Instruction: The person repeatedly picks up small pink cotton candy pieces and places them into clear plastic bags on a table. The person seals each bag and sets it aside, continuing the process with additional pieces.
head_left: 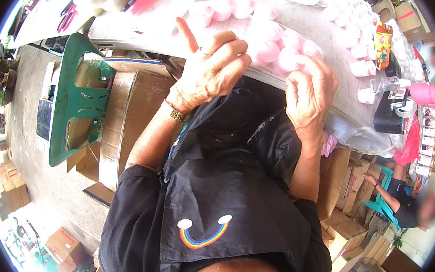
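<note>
Your left hand (211, 66) has one finger sticking out and the rest curled in, and your right hand (313, 95) has bent fingers. I can't tell if either grip is pinching anything. The pink round things (268, 52) sit on the white table (149, 31), near your right hand.

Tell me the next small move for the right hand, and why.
Perhaps ease the right hand slightly toward the nearest pink rounded pieces: it is right beside them at the near edge of the table, while the left hand is farther off to their left. Whether either hand pinches something small is unclear.
</note>
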Available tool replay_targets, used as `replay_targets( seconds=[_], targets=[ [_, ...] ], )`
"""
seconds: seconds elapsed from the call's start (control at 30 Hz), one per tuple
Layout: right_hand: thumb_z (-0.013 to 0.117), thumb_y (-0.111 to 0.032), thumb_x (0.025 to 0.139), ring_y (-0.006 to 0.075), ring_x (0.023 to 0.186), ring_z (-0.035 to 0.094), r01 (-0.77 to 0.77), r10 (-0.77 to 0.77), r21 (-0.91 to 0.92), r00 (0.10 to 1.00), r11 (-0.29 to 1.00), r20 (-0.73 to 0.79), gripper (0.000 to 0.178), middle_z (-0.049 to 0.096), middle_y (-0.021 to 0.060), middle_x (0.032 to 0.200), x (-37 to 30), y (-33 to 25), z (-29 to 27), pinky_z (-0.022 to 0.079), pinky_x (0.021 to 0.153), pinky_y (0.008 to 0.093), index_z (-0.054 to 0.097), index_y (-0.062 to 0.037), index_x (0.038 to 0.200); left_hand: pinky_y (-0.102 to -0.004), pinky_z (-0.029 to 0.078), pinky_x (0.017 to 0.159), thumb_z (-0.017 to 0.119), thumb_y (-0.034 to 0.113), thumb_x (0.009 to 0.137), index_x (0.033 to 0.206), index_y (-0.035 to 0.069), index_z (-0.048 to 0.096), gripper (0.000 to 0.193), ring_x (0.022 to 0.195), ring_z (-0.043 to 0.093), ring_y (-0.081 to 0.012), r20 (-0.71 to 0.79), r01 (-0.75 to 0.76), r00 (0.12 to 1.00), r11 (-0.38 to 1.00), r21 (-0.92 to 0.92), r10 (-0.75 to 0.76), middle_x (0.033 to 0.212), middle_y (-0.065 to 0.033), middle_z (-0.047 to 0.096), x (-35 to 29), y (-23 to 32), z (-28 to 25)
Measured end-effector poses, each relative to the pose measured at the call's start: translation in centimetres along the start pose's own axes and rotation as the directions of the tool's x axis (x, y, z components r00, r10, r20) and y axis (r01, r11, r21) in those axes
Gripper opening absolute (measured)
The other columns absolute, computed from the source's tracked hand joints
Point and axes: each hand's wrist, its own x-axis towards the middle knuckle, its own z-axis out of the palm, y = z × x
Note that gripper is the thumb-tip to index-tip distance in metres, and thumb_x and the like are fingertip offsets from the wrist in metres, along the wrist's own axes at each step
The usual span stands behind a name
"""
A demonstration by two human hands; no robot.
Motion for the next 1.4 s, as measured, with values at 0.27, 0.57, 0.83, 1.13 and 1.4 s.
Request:
replay_targets(
  seconds=[0.27,0.57,0.83,1.13,1.4],
  targets=[
    [0.073,-0.002,0.076,0.0277,0.116,0.056,0.012,-0.012,-0.010,1.000,1.000,0.014,0.020,0.059,0.0050,0.123,0.3,0.0,-0.1,0.040,0.099,0.0473,0.061,-0.0053,0.091,-0.0783,-0.006,0.111,0.075,0.018,0.074,0.093,0.026,0.070,0.021,0.099,0.063,-0.0140,0.003,-0.024,1.000,0.988,-0.155,0.025,0.108,0.0058,0.059,1.1,3.3,2.4],
    [0.076,-0.002,0.074,0.0284,0.114,0.056,-0.008,0.008,0.021,1.000,1.000,0.016,0.024,0.058,0.0073,0.124,-0.2,0.1,-0.6,0.041,0.098,0.0454,0.063,-0.0069,0.094,-0.0784,-0.001,0.111,0.075,0.013,0.075,0.093,0.016,0.067,0.019,0.100,0.062,-0.0160,0.013,0.031,0.999,0.986,-0.163,-0.029,0.108,0.0033,0.059,1.2,3.7,2.9],
    [0.077,-0.001,0.075,0.0312,0.117,0.056,-0.027,0.028,0.004,0.998,1.000,-0.057,0.023,0.057,0.0101,0.123,-2.6,1.0,-0.9,0.044,0.098,0.0451,0.064,-0.0068,0.092,-0.0759,0.003,0.114,0.076,0.011,0.075,0.093,0.012,0.067,0.019,0.102,0.060,-0.0186,0.012,0.050,0.999,0.979,-0.197,-0.048,0.107,0.0010,0.060,1.4,3.7,2.9],
    [0.080,-0.008,0.076,0.0334,0.118,0.057,-0.028,0.029,0.039,0.999,0.999,-0.030,0.023,0.059,0.0112,0.121,-3.1,3.2,-1.7,0.046,0.098,0.0462,0.062,-0.0055,0.090,-0.0631,0.022,0.118,0.076,0.009,0.075,0.094,0.009,0.067,0.021,0.103,0.059,-0.0217,0.016,0.038,0.999,0.945,-0.326,-0.034,0.109,-0.0026,0.059,1.5,3.5,2.9],
    [0.080,-0.002,0.077,0.0334,0.110,0.062,-0.121,0.122,0.120,0.993,0.985,-0.004,0.031,0.060,0.0162,0.123,-5.0,3.0,-2.4,0.056,0.088,0.0411,0.062,-0.0053,0.102,-0.0609,0.026,0.117,0.076,0.007,0.074,0.096,0.008,0.066,0.024,0.104,0.058,-0.0242,0.059,0.056,0.998,0.938,-0.341,-0.038,0.110,-0.0041,0.059,1.4,3.4,2.4]
  ],
)
